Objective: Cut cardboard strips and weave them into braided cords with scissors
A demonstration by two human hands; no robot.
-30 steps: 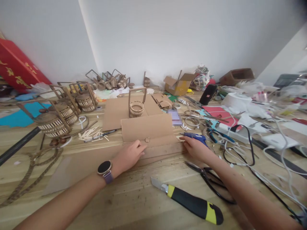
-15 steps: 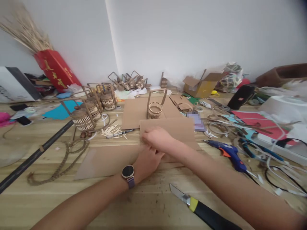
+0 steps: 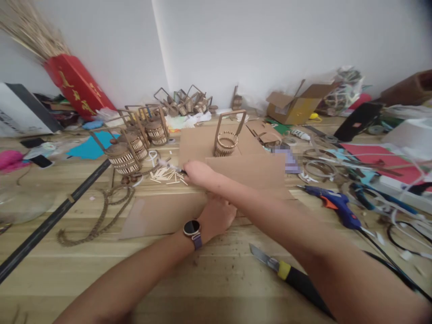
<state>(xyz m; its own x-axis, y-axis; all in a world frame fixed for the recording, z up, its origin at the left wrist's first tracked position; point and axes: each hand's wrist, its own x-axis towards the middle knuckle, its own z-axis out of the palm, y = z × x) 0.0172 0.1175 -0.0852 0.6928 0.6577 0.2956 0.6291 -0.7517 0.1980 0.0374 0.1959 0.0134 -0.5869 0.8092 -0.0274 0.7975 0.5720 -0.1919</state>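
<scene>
My right hand (image 3: pixel 198 173) reaches across over my left arm to the left edge of a brown cardboard sheet (image 3: pixel 251 170). Its fingers are closed on a thin dark pen-like tool (image 3: pixel 172 168) lying beside several small pale sticks (image 3: pixel 164 174). My left hand (image 3: pixel 216 215), with a dark watch on the wrist, rests on a flat cardboard strip (image 3: pixel 158 215); its fingers are hidden under my right forearm. A small slatted basket with a handle (image 3: pixel 227 140) stands on cardboard just behind.
A yellow-black utility knife (image 3: pixel 290 276) lies near my right forearm. A blue glue gun (image 3: pixel 332 206), cables and paper scraps crowd the right. Several finished baskets (image 3: pixel 130 150), a rope (image 3: pixel 101 216) and a black rod (image 3: pixel 50 222) lie left. An open carton (image 3: pixel 297 105) sits at the back.
My right hand has left the glue gun side, crossed over my left hand and reached left to the pen-like tool by the sticks. The view has swung left.
</scene>
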